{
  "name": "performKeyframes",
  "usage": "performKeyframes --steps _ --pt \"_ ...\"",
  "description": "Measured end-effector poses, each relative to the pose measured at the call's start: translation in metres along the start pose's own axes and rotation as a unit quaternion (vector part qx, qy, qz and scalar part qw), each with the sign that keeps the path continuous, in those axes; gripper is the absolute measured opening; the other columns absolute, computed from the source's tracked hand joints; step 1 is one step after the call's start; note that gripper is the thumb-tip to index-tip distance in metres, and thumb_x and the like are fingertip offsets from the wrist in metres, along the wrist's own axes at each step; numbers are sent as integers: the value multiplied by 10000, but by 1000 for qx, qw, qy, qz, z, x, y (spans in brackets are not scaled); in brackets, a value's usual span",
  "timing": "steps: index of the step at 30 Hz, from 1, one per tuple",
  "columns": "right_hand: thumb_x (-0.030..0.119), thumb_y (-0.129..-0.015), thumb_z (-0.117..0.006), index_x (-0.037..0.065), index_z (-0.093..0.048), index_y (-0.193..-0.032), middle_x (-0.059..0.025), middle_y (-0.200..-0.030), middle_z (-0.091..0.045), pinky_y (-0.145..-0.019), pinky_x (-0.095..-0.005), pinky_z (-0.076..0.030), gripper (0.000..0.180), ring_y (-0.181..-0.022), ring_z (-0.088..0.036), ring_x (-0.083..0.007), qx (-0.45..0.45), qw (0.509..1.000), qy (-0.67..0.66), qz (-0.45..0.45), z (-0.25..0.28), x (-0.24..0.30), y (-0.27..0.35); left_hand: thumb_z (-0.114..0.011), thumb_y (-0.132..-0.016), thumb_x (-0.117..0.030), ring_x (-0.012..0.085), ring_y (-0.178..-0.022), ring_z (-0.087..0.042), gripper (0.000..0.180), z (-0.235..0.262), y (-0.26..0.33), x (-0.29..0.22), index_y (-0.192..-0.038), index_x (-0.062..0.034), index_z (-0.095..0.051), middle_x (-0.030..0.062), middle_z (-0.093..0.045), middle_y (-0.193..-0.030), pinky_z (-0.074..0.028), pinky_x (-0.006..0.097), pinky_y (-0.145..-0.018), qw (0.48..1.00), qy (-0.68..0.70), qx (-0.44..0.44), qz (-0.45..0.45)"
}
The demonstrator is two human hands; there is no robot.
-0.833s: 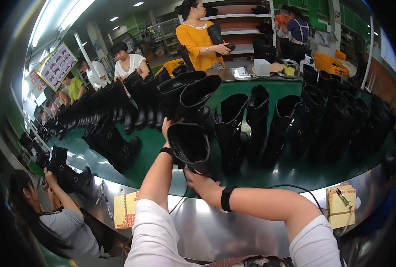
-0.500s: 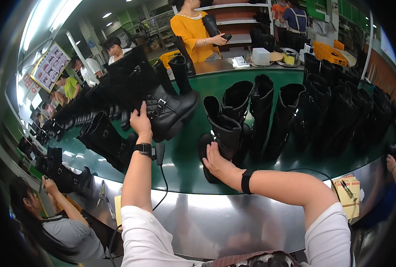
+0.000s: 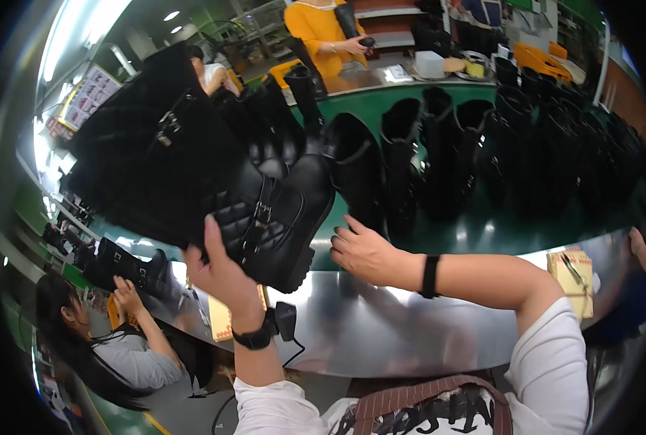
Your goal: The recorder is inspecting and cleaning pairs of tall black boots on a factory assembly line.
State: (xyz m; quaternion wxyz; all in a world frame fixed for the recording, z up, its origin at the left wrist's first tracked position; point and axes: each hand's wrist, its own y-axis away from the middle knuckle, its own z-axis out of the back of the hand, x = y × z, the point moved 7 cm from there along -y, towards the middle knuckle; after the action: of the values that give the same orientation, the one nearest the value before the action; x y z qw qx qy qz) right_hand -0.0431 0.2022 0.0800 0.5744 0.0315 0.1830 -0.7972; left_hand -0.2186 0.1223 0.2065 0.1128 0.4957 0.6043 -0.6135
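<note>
Boot: head view; black, buckled, raised at your left, toe pointing right.
Left grip: clamped on it near the ankle, fingers partly hidden.
Right grip: empty, fingers loosely curled.
Handling: the tall shaft probably tips easily; your right grip could steady it.
Obstacles: standing boots near your right grip; cord below your left wrist; yellow cards on the surface.
</note>
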Motion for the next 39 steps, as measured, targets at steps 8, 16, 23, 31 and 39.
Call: performKeyframes --steps 8,16,23,31,39 --pt "303 -720 -766 -9 -275 -1461 -272 -1391 -387 -1052 -453 -372 941 -1290 -393 -409 -252 871 -382 -180 168 78 142 -667 -887 -148 166 -685 -675 189 50 123 -113 -864 39 -659 121 -704 -866 -574 280 -624 978 144 86 125" --pt "156 -725 -709 30 -442 -1381 -184 -1400 -459 -1103 -422 -312 720 -1297 -422 -348 -284 799 -405 -341 108 58 238 -681 -903 -147 54 -660 -507 225 2 194 -51 -757 23 -662 14 -638 -718 -416 231 -614 954 123 159 221" --pt "431 -728 -777 84 -511 -1336 -156 -1341 -487 -1043 -435 -354 749 -1241 -451 -326 -233 823 -353 -378 77 80 259 -675 -908 -124 15 -559 -397 320 -4 233 -32 -621 -70 -546 -57 -520 -610 -309 203 -499 918 169 183 310" --pt "423 -644 -840 138 -573 -1297 -114 -1162 -554 -933 -379 -422 761 -1085 -513 -280 -233 742 -410 -478 79 42 249 -683 -900 -114 26 -579 -446 292 -3 231 -35 -637 -67 -565 -39 -563 -651 -373 186 -543 911 183 186 318" --pt "442 -655 -831 155 -497 -1366 -132 -1259 -490 -1019 -403 -371 837 -1190 -448 -314 -248 792 -311 -463 58 54 254 -666 -907 -119 54 -660 -546 190 -1 233 -28 -745 -25 -632 13 -637 -751 -433 193 -613 908 168 172 344"
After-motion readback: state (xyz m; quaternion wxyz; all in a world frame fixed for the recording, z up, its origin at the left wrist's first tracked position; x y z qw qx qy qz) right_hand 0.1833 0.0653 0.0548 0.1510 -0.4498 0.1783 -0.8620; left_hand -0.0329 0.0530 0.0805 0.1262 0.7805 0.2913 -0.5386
